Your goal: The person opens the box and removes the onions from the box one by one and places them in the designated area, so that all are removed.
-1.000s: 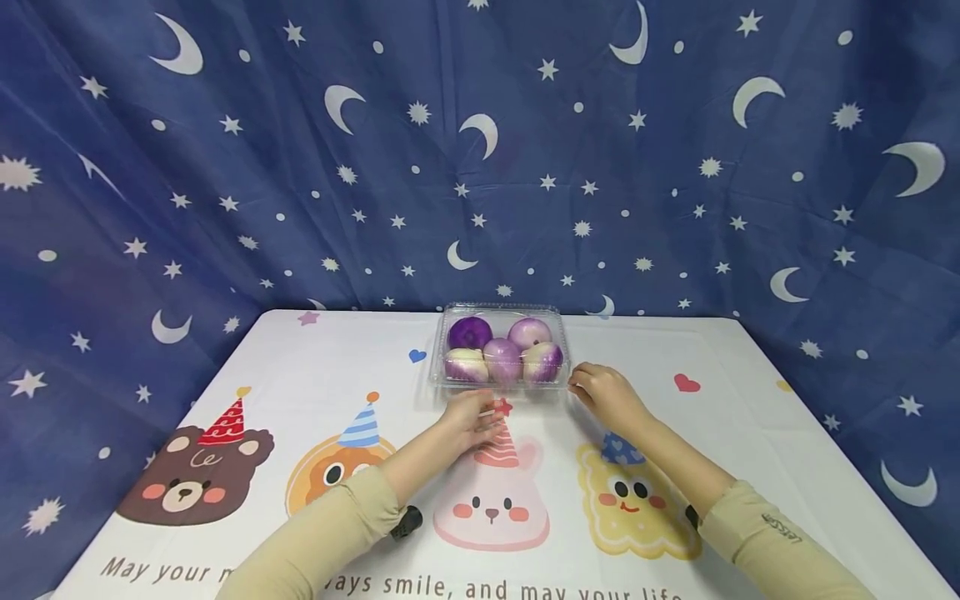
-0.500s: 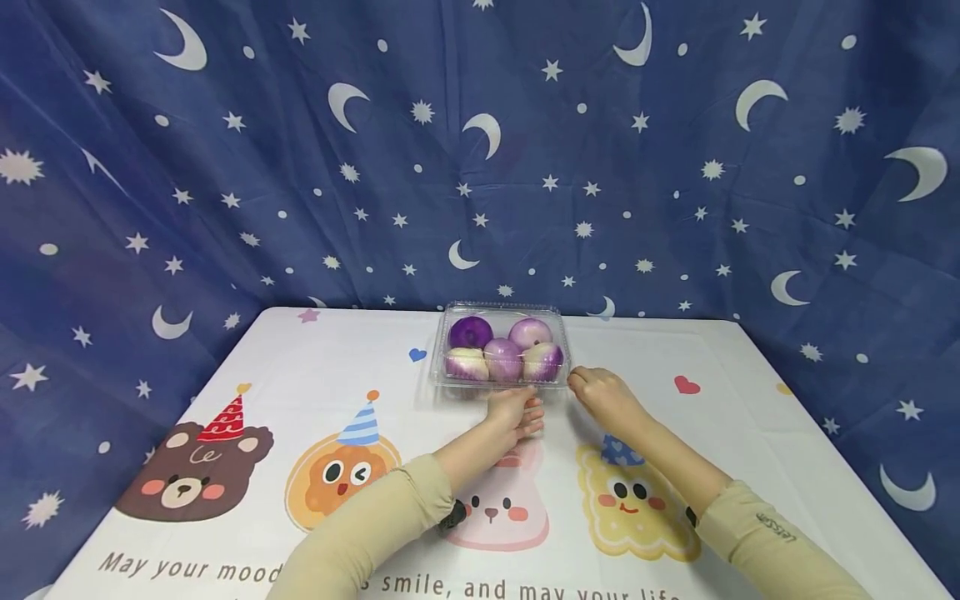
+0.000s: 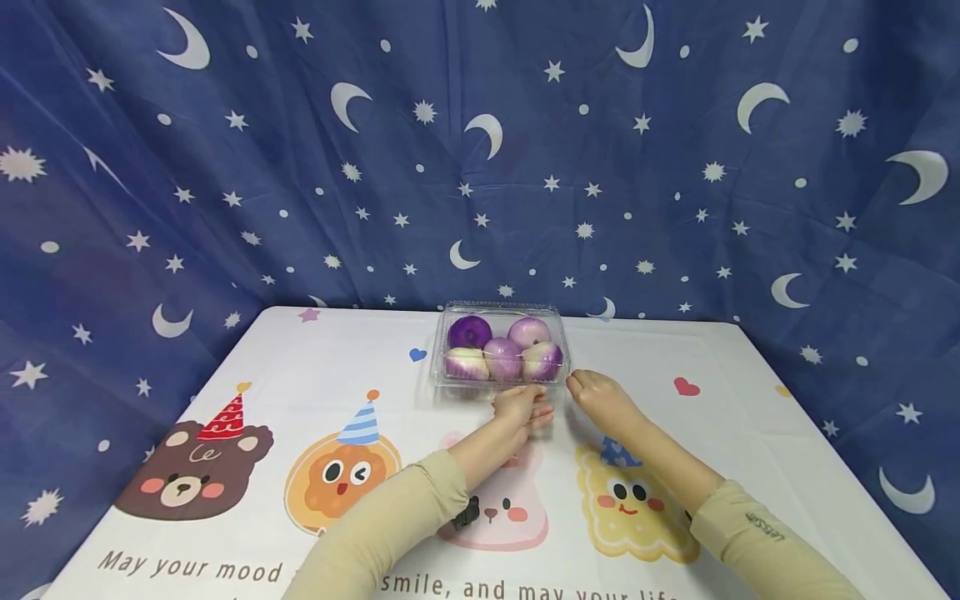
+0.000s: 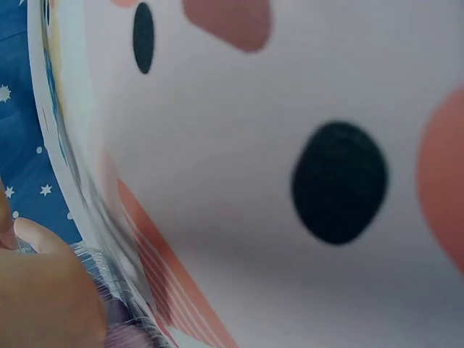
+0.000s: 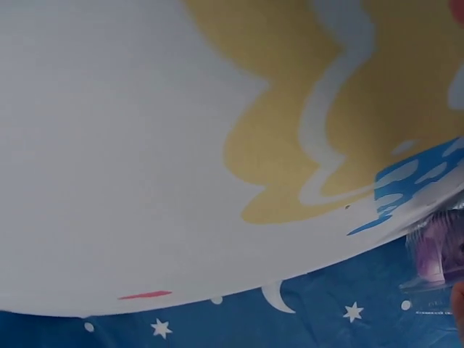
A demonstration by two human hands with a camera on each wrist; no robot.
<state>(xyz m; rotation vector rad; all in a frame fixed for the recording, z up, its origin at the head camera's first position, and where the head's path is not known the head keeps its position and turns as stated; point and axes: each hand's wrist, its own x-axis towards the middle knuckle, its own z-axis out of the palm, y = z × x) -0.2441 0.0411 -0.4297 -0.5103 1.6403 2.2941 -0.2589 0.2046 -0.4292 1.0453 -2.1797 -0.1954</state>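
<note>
A clear plastic clamshell box (image 3: 442,383) holds several purple and white onions (image 3: 502,360) and sits at the back of the table with its lid down. My left hand (image 3: 519,408) is at the front rim, right of its middle, with thumb and forefinger pinching the edge and the other fingers loosely spread below. At the front right corner, the bent fingers of my right hand (image 3: 606,400) pinch the rim. In the left wrist view, the left hand (image 4: 47,293) overlaps part of the box (image 4: 123,312). The right wrist view catches the box (image 5: 435,250) at its right edge.
A white tablecloth (image 3: 360,558) printed with cartoon animals, hearts and lettering covers the table. Behind it hangs a dark blue curtain (image 3: 525,250) with moons and stars, close to the box's back edge. Dark wrist camera gear (image 3: 467,512) shows under the left sleeve.
My left hand has slid right along the box's front rim, coming close to the right hand. The right hand stays at the corner, dipping slightly. The box has not moved.
</note>
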